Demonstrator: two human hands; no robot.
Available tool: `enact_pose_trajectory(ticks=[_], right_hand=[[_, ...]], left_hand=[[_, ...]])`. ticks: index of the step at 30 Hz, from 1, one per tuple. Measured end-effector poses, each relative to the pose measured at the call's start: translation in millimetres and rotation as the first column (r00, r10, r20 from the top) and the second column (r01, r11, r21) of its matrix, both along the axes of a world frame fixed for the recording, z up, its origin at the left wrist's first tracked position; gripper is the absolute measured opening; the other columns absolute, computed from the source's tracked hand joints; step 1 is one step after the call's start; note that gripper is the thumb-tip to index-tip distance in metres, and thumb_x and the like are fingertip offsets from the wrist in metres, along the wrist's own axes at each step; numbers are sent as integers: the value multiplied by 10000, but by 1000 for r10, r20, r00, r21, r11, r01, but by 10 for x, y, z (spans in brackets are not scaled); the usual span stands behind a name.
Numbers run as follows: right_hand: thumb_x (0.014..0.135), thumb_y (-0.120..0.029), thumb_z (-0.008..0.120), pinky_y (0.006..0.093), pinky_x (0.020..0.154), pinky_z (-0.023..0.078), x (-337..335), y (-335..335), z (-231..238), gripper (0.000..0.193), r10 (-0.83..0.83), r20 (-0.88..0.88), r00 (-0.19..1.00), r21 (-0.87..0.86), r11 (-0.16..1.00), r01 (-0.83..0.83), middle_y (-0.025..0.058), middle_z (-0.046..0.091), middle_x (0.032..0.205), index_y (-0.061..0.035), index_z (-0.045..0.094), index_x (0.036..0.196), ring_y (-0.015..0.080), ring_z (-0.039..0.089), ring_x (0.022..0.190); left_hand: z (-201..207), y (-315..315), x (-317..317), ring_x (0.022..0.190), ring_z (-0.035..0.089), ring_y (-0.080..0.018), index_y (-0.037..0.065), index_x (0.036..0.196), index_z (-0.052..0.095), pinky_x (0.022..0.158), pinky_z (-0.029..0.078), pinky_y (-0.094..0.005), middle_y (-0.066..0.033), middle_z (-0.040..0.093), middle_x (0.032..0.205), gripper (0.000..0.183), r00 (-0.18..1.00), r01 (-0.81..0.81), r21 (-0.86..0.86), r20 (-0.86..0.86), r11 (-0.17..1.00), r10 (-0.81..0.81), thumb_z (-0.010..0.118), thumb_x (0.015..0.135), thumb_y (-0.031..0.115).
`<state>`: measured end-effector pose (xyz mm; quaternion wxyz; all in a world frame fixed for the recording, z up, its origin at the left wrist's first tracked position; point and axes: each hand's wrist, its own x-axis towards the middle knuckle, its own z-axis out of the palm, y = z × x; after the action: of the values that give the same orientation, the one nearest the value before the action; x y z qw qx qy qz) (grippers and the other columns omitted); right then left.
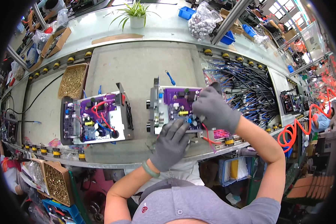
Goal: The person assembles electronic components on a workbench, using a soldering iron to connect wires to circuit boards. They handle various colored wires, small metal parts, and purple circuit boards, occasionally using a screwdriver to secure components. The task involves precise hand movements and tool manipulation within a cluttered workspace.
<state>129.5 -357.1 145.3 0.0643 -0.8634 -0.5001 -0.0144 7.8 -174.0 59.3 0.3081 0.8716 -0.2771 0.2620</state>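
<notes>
Both my hands wear grey gloves and are at an open metal chassis (156, 108) that holds a purple circuit board (174, 96). My left hand (170, 143) is at its near edge, fingers over the rim beside the board's parts. My right hand (216, 108) is closed over the right end of the chassis; its curled fingers hide what they grip. A dark piece (215, 87) sticks out above that hand. Red wires (209, 139) trail from the near right corner. A similar chassis (125, 112), with its own purple board and red wires, stands to the left.
A box of brass-coloured small parts (74, 81) sits at the left. Many black and blue cables (246, 89) are heaped at the right. A blue-tipped wire (170, 78) lies behind the chassis. A potted plant (137, 20) is on the back shelf. A coiled red hose (287, 136) hangs at the right.
</notes>
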Motion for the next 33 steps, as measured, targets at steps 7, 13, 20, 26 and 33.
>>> enact_pose_trajectory(ticks=[7,13,20,26,33], right_hand=[[624,-73,698,418,871,449,3,32,62,160,-119,-59,991,-155,982,108,49,625,736,-134,614,747,271,627,881],[722,-132,691,425,864,455,-251,-224,259,243,-28,172,985,67,998,16,48,645,942,-166,682,962,243,612,918],[780,-209,670,433,1012,384,-1100,-609,-139,239,-223,400,889,263,957,122,-21,613,953,-187,687,1017,167,584,923],[748,-247,677,464,1058,350,-1060,-317,-362,231,-338,214,917,442,870,218,-19,644,878,-150,704,955,188,606,887],[732,-178,730,425,984,410,-796,-223,-219,174,-374,159,914,520,818,245,26,689,835,-138,715,900,229,647,806]], left_hand=[[13,100,-22,1317,478,-362,47,808,600,1098,385,-507,-153,573,1322,240,996,92,66,8,994,-93,706,651,193],[285,339,-106,1324,473,-368,74,818,613,1066,418,-517,-139,582,1300,312,961,241,144,-176,960,-215,790,652,270],[632,193,-104,1059,635,-326,120,1042,665,868,521,-441,-95,652,1148,391,975,211,-81,-57,974,-216,781,738,337],[763,-308,59,742,653,-253,114,998,649,640,510,-373,-59,645,874,256,969,244,71,13,967,-245,719,805,266],[740,-169,314,647,635,-256,130,907,683,582,495,-384,-59,629,759,119,997,74,-47,-25,996,-75,709,848,230]])
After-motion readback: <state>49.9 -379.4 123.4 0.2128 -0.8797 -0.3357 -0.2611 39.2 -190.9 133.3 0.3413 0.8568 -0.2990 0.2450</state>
